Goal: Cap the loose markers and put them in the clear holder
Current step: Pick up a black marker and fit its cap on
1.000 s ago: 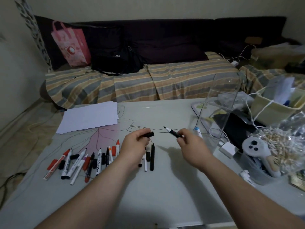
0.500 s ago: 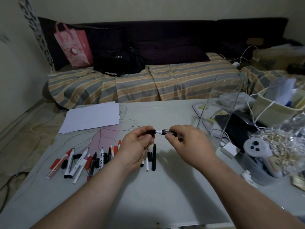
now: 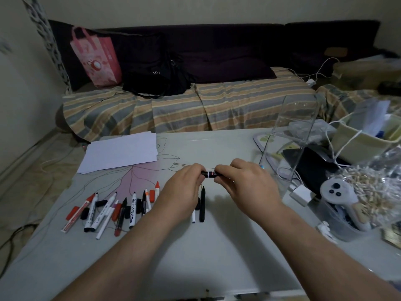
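My left hand and my right hand meet over the table's middle, both gripping one black marker held level; the left fingers pinch its black cap end, the right fingers its barrel. Only a short stretch with a white and red band shows between the hands. Several loose markers and caps, black, white and red, lie in a row at the left. A black pen and a white one lie under my left hand. The clear holder stands tall at the right.
White paper sheets lie at the far left of the grey table. Right side is crowded: a white controller, a bag of wooden clips, a charger with cables, a cream basket. A striped sofa stands behind.
The hands came together: the cap in my left hand and the uncovered marker in my right were apart, and now the cap sits over the marker's tip.
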`<state>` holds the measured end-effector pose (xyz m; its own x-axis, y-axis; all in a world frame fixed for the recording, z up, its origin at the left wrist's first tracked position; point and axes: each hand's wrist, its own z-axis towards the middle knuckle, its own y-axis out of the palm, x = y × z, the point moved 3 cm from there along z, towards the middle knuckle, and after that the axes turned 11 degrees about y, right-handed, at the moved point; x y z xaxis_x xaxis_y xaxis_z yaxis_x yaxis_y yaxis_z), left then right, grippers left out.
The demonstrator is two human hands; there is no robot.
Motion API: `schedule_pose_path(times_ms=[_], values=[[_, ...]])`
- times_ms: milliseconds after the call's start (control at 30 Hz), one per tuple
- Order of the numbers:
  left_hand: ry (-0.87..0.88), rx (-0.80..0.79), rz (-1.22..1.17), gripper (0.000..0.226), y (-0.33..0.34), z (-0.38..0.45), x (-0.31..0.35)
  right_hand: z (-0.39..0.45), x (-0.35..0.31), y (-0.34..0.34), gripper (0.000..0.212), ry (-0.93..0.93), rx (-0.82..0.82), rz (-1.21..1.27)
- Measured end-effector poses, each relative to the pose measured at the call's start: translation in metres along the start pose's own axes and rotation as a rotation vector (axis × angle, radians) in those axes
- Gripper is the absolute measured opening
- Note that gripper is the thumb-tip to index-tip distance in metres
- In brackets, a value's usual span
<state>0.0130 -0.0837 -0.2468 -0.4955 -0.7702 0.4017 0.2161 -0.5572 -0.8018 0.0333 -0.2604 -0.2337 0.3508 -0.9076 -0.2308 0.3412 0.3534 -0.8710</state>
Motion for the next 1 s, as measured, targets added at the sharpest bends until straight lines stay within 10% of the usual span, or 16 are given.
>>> schedule_pose_path(times_ms=[567, 767, 1000], values=[[0.024, 0.057, -0.12, 0.008, 0.017, 0.015, 0.015, -0.004, -0.008, -0.007, 0.015, 0.079, -0.146, -0.071], [-0.121, 0.0, -0.221, 0.06, 0.03, 0.008, 0.001, 0.015, 0.05, -0.061, 0.011, 0.321, 0.135, 0.142], [-0.232, -0.214, 0.106, 0.031, 0.057, -0.006, -0.039, 0.01, 0.09, -0.069, 0.071, 0.522, 0.296, 0.519]])
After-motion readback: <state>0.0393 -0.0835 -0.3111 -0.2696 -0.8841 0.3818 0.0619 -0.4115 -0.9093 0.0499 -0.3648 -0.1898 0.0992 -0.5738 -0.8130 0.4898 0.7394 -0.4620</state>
